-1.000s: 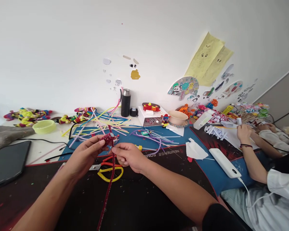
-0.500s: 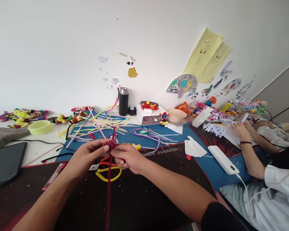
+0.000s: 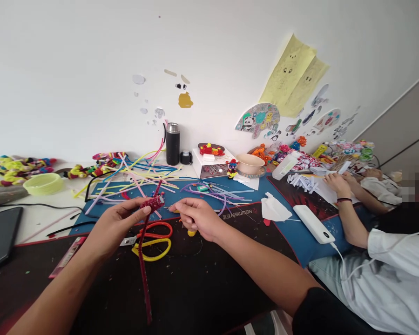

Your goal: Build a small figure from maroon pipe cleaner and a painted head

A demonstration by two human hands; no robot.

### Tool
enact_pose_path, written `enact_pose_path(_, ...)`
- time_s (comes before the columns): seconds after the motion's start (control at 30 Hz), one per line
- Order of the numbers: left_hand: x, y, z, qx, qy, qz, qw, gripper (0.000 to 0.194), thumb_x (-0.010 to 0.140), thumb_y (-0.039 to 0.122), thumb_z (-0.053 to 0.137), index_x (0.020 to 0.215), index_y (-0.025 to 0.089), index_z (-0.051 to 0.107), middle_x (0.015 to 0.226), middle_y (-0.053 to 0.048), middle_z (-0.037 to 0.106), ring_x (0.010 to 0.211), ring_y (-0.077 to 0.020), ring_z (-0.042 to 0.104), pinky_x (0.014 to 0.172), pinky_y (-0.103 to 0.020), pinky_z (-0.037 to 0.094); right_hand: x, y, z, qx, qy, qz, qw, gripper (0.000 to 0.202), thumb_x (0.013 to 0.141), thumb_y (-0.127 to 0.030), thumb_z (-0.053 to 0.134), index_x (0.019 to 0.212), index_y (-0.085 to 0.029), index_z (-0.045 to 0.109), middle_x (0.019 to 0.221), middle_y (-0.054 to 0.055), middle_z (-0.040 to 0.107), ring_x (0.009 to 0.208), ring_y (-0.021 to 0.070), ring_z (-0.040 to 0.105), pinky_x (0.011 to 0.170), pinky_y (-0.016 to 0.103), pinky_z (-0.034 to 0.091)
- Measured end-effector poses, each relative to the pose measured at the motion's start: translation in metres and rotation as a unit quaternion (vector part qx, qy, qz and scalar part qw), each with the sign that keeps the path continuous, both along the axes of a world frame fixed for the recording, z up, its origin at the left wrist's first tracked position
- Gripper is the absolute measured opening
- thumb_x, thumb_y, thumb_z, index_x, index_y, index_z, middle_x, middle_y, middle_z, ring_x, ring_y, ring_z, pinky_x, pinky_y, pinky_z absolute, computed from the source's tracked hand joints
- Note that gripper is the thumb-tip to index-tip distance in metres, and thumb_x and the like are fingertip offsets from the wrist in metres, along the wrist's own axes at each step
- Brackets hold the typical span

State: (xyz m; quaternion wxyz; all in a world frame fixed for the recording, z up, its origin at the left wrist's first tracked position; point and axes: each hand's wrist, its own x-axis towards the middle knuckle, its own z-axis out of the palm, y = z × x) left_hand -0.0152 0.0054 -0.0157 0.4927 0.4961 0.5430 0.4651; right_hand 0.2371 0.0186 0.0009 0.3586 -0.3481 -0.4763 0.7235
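My left hand (image 3: 117, 225) pinches a small bundle of dark red fuzzy pipe cleaner (image 3: 152, 203) between thumb and fingers. A short end sticks up, and a long pipe cleaner tail (image 3: 144, 274) hangs down toward me. To the right, apart from the bundle, my right hand (image 3: 199, 216) has its fingers curled around a yellow tube (image 3: 192, 233), mostly hidden by the hand. Scissors (image 3: 152, 250) with one red and one yellow handle lie on the black mat below the bundle.
Loose coloured pipe cleaners (image 3: 150, 172) spread behind my hands. A black thermos (image 3: 173, 145) and a beige bowl (image 3: 250, 164) stand at the back. To the left are a phone (image 3: 3, 237) and a green bowl (image 3: 43, 184). A power bank (image 3: 312, 224) lies near another person's arm (image 3: 352, 225).
My right hand has let go of the red bundle and moved right, closing around the yellow tube. The left hand still holds the bundle, which now tilts.
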Motion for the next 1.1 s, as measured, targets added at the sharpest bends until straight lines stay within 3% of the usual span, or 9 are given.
enact_pose_path(0.13,-0.001,0.003,-0.001,-0.009,0.009,0.007,1.000,0.076,0.064,0.079,0.098,0.117,0.025,0.093,0.126,-0.014,0.091,0.127,-0.0450,0.080,0.112,-0.053,0.062,0.027,0.008,0.010,0.054,-0.090,-0.024,0.994,0.050,0.086,-0.065,0.088,0.102,-0.018,0.079,0.058,-0.010,0.045,0.051,0.0094,0.033,0.050,0.025,0.021)
enact_pose_path(0.27,0.002,0.004,0.004,-0.015,0.023,0.012,1.000,0.084,0.056,0.086,0.097,0.115,0.026,0.093,0.128,-0.015,0.091,0.130,-0.0482,0.079,0.116,-0.058,0.061,0.052,0.017,0.012,0.120,-0.224,-0.053,0.966,0.039,0.100,-0.059,0.078,0.098,-0.019,0.075,0.060,-0.008,0.050,0.054,0.0118,0.042,0.056,0.027,0.033)
enact_pose_path(0.37,0.004,0.004,0.009,-0.016,0.046,0.023,0.999,0.087,0.051,0.090,0.095,0.110,0.027,0.094,0.126,-0.015,0.091,0.131,-0.0493,0.078,0.116,-0.059,0.061,0.063,0.019,0.009,0.180,-0.346,-0.049,0.920,0.038,0.106,-0.056,0.075,0.094,-0.020,0.074,0.069,-0.004,0.063,0.062,0.0141,0.055,0.063,0.028,0.039)
enact_pose_path(0.53,0.005,0.003,0.015,-0.005,0.077,0.014,0.997,0.088,0.049,0.095,0.092,0.105,0.029,0.095,0.120,-0.014,0.092,0.128,-0.0487,0.080,0.115,-0.058,0.062,0.059,0.015,-0.002,0.254,-0.541,-0.005,0.802,0.050,0.102,-0.070,0.077,0.092,-0.022,0.082,0.087,0.004,0.078,0.077,0.0187,0.064,0.065,0.032,0.032)
enact_pose_path(0.67,0.004,0.001,0.017,0.010,0.071,0.003,0.997,0.083,0.058,0.092,0.091,0.109,0.028,0.095,0.121,-0.014,0.092,0.127,-0.0480,0.080,0.111,-0.055,0.064,0.048,0.015,-0.015,0.269,-0.577,0.027,0.771,0.065,0.098,-0.084,0.072,0.082,-0.022,0.080,0.082,0.009,0.077,0.075,0.0234,0.065,0.066,0.035,0.029)
enact_pose_path(0.77,0.003,0.001,0.016,0.009,0.064,0.000,0.998,0.079,0.060,0.090,0.093,0.110,0.029,0.095,0.124,-0.014,0.092,0.128,-0.0481,0.080,0.109,-0.054,0.065,0.040,0.016,-0.023,0.266,-0.589,0.032,0.762,0.067,0.094,-0.085,0.076,0.074,-0.022,0.075,0.076,0.009,0.073,0.073,0.0255,0.066,0.066,0.035,0.028)
enact_pose_path(0.93,0.003,0.001,0.016,0.003,0.065,-0.008,0.998,0.082,0.058,0.093,0.092,0.110,0.029,0.095,0.128,-0.014,0.091,0.133,-0.0500,0.077,0.118,-0.059,0.058,0.033,0.014,-0.022,0.268,-0.585,0.014,0.766,0.057,0.096,-0.067,0.085,0.066,-0.022,0.064,0.074,0.008,0.072,0.076,0.0256,0.068,0.067,0.034,0.029)
enact_pose_path(1.1,0.003,-0.002,0.019,-0.013,0.051,-0.004,0.999,0.084,0.054,0.091,0.094,0.109,0.027,0.095,0.123,-0.015,0.092,0.127,-0.0491,0.080,0.111,-0.057,0.062,0.036,0.012,-0.023,0.121,-0.450,-0.026,0.884,0.048,0.092,-0.047,0.091,0.068,-0.023,0.057,0.057,0.000,0.063,0.054,0.0179,0.060,0.063,0.031,0.032)
